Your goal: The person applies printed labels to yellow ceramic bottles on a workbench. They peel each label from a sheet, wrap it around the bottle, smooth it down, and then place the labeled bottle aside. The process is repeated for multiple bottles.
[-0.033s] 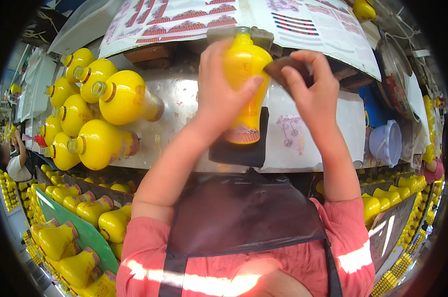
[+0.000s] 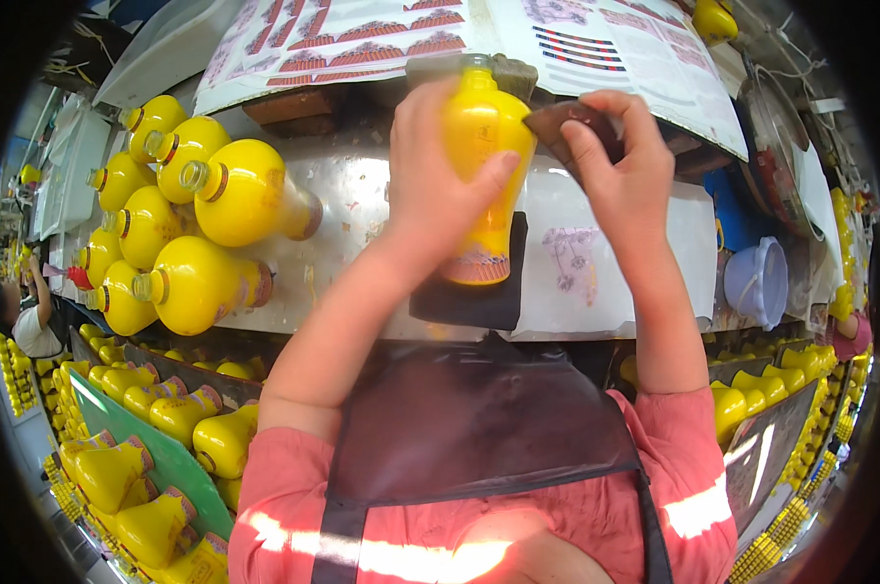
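Observation:
A yellow bottle (image 2: 488,175) with a clear glass neck lies in front of me, neck pointing away. Its base, ringed by a reddish pattern, lies over a black cloth pad (image 2: 459,304). My left hand (image 2: 445,175) is wrapped round the bottle's left side, its thumb across the front. Between thumb and fingers, my right hand (image 2: 629,156) pinches a flat dark brown scraper (image 2: 555,128), whose pointed corner is beside the bottle's right shoulder. A small mark shows on the bottle's upper front. On the sheet at right lies a purple printed floral decal (image 2: 571,258).
Several yellow bottles (image 2: 240,193) lie grouped on the table at left. Printed decal sheets (image 2: 362,44) cover a raised board at the back, above brick-like blocks (image 2: 294,105). A pale lilac bucket (image 2: 757,282) stands at right. More bottles (image 2: 182,414) fill racks below; other people are farther off.
My right hand has shifted slightly up and right, drawing the scraper a little outward from the bottle's surface. My left hand stays around the bottle, which has barely moved.

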The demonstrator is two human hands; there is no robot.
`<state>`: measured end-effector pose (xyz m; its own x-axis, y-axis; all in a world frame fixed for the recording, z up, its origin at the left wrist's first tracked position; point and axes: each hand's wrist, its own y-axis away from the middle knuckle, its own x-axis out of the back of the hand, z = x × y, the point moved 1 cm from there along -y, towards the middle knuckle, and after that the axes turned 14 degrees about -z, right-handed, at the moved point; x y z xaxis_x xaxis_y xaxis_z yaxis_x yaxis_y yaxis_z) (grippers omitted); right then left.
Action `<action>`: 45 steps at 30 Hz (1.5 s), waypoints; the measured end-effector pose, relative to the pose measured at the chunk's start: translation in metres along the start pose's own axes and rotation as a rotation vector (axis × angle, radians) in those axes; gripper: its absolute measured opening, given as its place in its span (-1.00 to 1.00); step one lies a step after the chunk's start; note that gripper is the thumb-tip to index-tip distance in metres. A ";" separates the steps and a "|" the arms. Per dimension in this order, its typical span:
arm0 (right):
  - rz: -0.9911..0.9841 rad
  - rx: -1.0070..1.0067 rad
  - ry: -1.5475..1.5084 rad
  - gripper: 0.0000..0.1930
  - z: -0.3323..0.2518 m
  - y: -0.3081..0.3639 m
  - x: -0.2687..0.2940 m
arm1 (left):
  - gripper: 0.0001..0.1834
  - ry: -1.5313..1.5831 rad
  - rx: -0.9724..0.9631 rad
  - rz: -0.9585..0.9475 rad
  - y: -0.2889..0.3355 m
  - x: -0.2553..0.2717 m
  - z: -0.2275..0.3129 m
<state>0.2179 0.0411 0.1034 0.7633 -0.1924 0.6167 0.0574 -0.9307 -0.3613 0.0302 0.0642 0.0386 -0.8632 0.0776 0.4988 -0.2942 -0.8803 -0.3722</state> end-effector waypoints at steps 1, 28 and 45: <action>0.019 0.054 -0.078 -0.76 -0.001 -0.007 0.001 | -0.14 -0.052 -0.010 0.002 0.000 0.000 0.003; -0.160 0.317 0.143 -0.75 -0.005 -0.057 -0.009 | 0.22 -0.094 0.214 -0.072 0.022 -0.003 0.014; -0.037 -0.141 -0.525 -0.84 0.019 0.061 -0.043 | 0.01 0.952 0.362 -0.403 0.062 0.013 -0.017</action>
<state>0.2014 -0.0011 0.0416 0.9832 -0.0106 0.1823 0.0316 -0.9735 -0.2266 -0.0066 0.0188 0.0087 -0.7399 0.5835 -0.3349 -0.6227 -0.7824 0.0126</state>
